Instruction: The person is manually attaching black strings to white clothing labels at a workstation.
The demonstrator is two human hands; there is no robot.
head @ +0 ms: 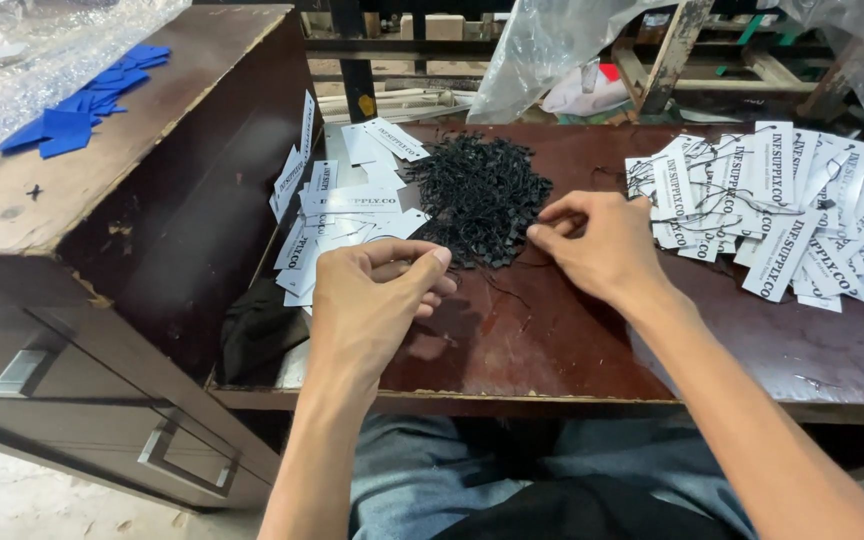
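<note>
While both bare hands work over the dark reddish-brown wooden tabletop (552, 340), the right hand (597, 245) pinches its thumb and forefinger shut at the near edge of the heap of small black string loops with plastic fasteners (477, 195), apparently on a single thin black strand, though the strand itself is too fine to make out clearly; the left hand (377, 300) is curled closed with thumb pressed to fingertips, and whether it grips anything I cannot tell.

As for progress, the spread of white rectangular card tags with black strings already threaded through them (772, 215) lies to the right, a sizeable pile, so a good share looks done; the stack of plain white card tags without strings (337, 215) sits to the left of the heap, just beyond the left hand, and the heap itself is large, so much appears left.

The tabletop is scuffed and glossy, with pale scratches near its front edge; a brown wooden cabinet with metal handles (132, 260) stands at the left, carrying loose blue cut pieces (87, 105) beside clear bubble wrap (12, 70); clear plastic sheeting (552, 50) hangs behind, over rough wooden frames; the floor below is pale and dusty.
</note>
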